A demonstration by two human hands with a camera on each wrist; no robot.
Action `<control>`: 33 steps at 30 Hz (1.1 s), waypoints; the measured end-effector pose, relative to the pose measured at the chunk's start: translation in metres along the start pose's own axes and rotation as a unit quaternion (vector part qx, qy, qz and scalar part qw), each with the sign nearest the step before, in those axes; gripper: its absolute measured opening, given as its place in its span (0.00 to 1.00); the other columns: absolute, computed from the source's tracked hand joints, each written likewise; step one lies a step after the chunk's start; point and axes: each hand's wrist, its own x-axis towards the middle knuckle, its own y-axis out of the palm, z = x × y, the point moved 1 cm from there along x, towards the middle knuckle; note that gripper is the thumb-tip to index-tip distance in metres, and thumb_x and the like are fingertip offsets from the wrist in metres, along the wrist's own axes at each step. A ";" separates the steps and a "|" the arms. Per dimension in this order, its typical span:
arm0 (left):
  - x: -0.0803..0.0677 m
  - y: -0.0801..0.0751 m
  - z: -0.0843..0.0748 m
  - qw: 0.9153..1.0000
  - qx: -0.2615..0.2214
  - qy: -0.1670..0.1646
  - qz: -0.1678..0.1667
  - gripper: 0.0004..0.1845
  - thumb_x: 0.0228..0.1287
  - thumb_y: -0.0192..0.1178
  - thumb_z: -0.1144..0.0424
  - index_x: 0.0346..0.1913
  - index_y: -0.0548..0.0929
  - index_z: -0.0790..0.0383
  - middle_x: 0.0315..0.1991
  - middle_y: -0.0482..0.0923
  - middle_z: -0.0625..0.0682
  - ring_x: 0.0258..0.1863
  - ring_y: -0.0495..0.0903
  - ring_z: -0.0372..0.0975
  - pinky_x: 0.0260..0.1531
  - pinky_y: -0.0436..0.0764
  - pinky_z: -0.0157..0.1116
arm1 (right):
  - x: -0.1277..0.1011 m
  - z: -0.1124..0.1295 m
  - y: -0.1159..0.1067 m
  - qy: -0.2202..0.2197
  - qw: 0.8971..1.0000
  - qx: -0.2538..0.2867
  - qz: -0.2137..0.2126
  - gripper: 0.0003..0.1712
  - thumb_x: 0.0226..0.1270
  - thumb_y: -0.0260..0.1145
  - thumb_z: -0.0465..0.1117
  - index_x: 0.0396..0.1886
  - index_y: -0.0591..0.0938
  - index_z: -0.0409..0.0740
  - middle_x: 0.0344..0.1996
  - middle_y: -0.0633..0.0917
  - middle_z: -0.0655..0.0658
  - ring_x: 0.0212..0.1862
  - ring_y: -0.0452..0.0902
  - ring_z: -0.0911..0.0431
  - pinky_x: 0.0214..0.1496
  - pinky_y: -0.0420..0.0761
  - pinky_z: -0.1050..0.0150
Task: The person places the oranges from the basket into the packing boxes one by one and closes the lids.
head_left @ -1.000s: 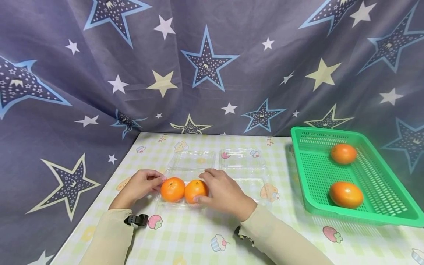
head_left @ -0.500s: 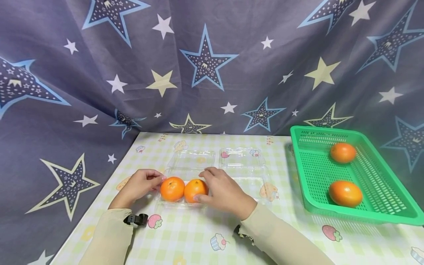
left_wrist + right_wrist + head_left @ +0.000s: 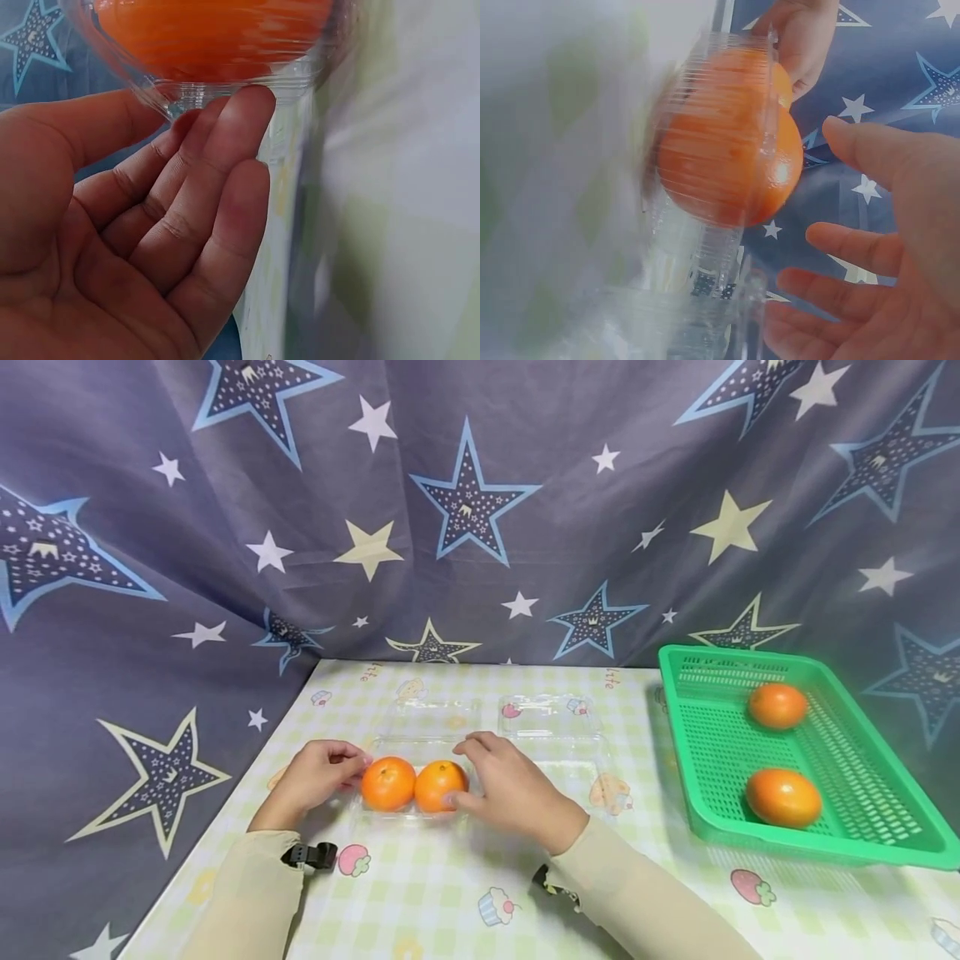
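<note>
"Orange skins, smooth and glossy. How many fruits?"
"Four. Left orange [image 3: 387, 784] and right orange [image 3: 441, 787] sit side by side in the left container [image 3: 420, 817]; two rounded fruits [image 3: 783, 798] lie apart in the green basket [image 3: 810, 843]."
"And containers?"
"Two, clear ribbed plastic, counting the right container [image 3: 570, 777]. One basket, rectangular, perforated."
"Both hands?"
"Left hand [image 3: 318, 772]: thumb and fingers pinch the left container's rim. Right hand [image 3: 513, 789]: fingers spread apart, just beside the right orange."
"Beneath?"
"One checked tablecloth [image 3: 420, 902]."
</note>
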 end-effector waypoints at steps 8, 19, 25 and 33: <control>0.000 -0.005 0.000 1.000 0.019 -0.009 -0.015 0.14 0.72 0.66 0.58 0.49 0.88 0.68 0.36 0.89 0.55 0.33 0.88 0.42 0.36 0.89 0.39 | 0.000 -0.004 -0.011 0.011 1.000 0.016 -0.008 0.31 0.68 0.72 0.57 0.65 0.78 0.48 0.65 0.78 0.47 0.65 0.77 0.51 0.71 0.76 0.54; 0.002 -0.008 0.003 0.999 0.031 -0.015 -0.028 0.15 0.72 0.66 0.56 0.49 0.89 0.66 0.35 0.89 0.53 0.33 0.88 0.42 0.35 0.88 0.38 | 0.001 -0.014 -0.038 0.019 0.999 0.014 -0.039 0.31 0.70 0.71 0.57 0.66 0.78 0.47 0.64 0.79 0.47 0.69 0.75 0.49 0.73 0.74 0.51; 0.002 -0.011 0.004 0.998 0.045 -0.025 -0.030 0.18 0.72 0.65 0.52 0.50 0.89 0.66 0.39 0.90 0.55 0.35 0.87 0.43 0.36 0.87 0.37 | 0.000 -0.021 -0.052 0.018 0.999 0.001 -0.040 0.31 0.71 0.69 0.57 0.66 0.77 0.47 0.65 0.78 0.47 0.65 0.78 0.49 0.69 0.77 0.51; 0.004 -0.014 -0.015 0.985 0.160 -0.012 -0.055 0.23 0.74 0.61 0.44 0.56 0.85 0.60 0.49 0.87 0.59 0.45 0.84 0.48 0.44 0.83 0.43 | -0.002 -0.028 -0.068 0.021 0.999 -0.022 -0.045 0.29 0.71 0.70 0.55 0.64 0.78 0.45 0.62 0.79 0.46 0.61 0.79 0.51 0.67 0.78 0.53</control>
